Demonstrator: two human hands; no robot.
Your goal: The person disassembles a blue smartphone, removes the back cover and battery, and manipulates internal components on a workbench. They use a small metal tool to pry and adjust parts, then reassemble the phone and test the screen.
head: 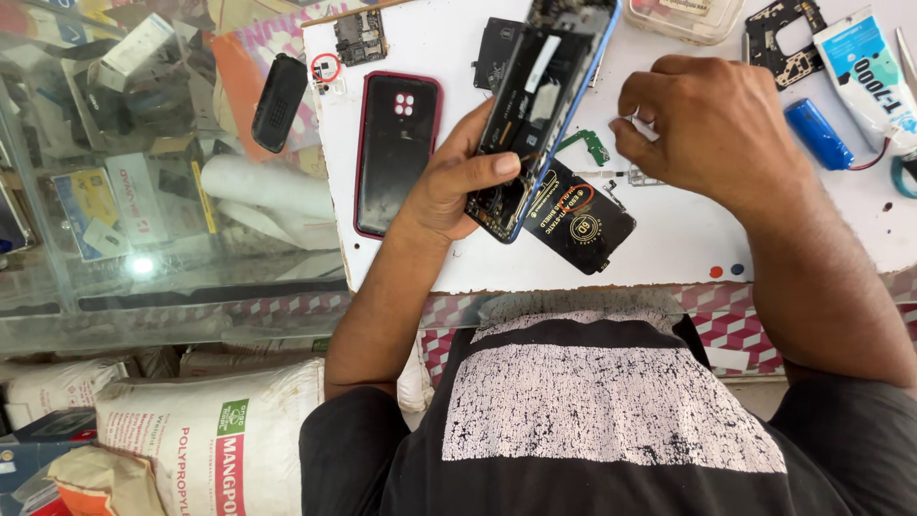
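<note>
My left hand point(457, 177) grips an opened blue-framed phone point(543, 105), back cover off, tilted above the white work board point(669, 239). Its black inner parts face me. My right hand point(702, 119) hovers to the right of the phone with fingers pinched together near small metal parts point(630, 175) on the board; whether it holds a tiny piece I cannot tell. A black battery point(580, 222) lies under the phone's lower end. A small green part point(592, 145) lies between the hands.
A phone in a dark red case point(396, 148) lies left on the board. A black cover point(279, 100), circuit boards point(361, 38), a blue cylindrical cell point(818, 134), a glue tube point(864, 72) and a clear box point(683, 17) surround it. A glass counter point(143, 191) stands left; sacks point(210, 440) below.
</note>
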